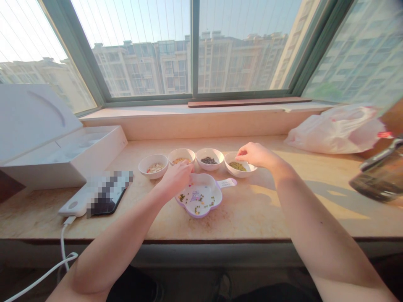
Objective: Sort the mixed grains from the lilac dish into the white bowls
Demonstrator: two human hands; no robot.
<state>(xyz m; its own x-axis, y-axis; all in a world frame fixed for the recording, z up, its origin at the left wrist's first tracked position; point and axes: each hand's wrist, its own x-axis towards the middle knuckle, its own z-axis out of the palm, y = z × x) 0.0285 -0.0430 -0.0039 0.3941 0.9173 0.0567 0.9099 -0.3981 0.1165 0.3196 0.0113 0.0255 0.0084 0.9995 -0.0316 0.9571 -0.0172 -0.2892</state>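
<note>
On sill: four bowls of sorted beans; tray holds mix.

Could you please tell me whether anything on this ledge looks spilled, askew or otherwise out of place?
Nothing stands out. The four small bowls stand upright in a row, the purple dish lies flat with its mixed beans inside, and no beans show on the stone ledge. The left hand and right hand hover over them.

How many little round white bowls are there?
4, in a row behind the purple dish: far-left bowl, second bowl by the left hand, third bowl, fourth bowl under the right hand.
</note>
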